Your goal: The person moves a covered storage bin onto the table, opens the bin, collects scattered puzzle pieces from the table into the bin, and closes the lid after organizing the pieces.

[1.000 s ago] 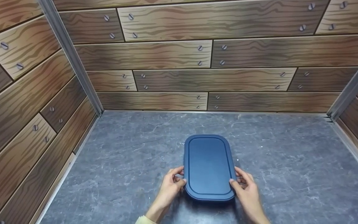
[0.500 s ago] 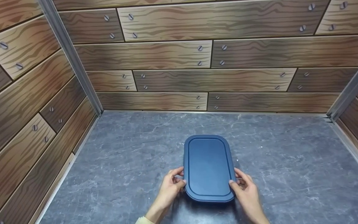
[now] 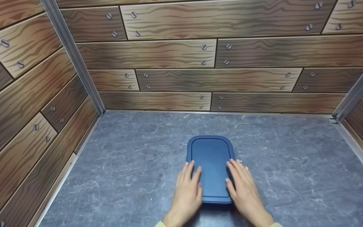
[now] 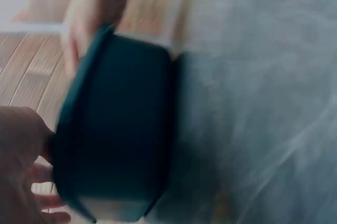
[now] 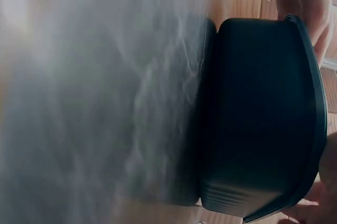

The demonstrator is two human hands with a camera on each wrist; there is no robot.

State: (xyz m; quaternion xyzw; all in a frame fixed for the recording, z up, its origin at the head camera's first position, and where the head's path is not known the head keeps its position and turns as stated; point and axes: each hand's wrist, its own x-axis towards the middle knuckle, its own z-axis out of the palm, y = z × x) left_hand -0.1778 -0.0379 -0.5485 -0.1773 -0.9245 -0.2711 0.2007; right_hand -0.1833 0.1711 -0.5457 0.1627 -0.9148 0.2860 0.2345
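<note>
A dark blue lidded storage box [image 3: 213, 181], rectangular with rounded corners, stands lengthwise on the table in the head view. My left hand [image 3: 186, 192] lies over the near left edge of its lid, fingers extended forward. Over the right edge lies my right hand [image 3: 245, 190], its fingers likewise fairly straight and pointing ahead. Neither hand is curled round the box. Both wrist views show the box's dark side wall [image 4: 116, 118] and the overhanging lid rim [image 5: 313, 87]; the left wrist view is blurred. What the box contains is hidden by the lid.
The table [image 3: 131, 164] has a grey marbled surface. Panels printed as wooden planks form the back wall [image 3: 175, 53] and both sides. Metal strips [image 3: 74, 60] run up the corners and along the table's edges.
Both hands have let go of the lid's side edges and shifted forward and inward over its top, fingers now straightened. The box stays in about the same place.
</note>
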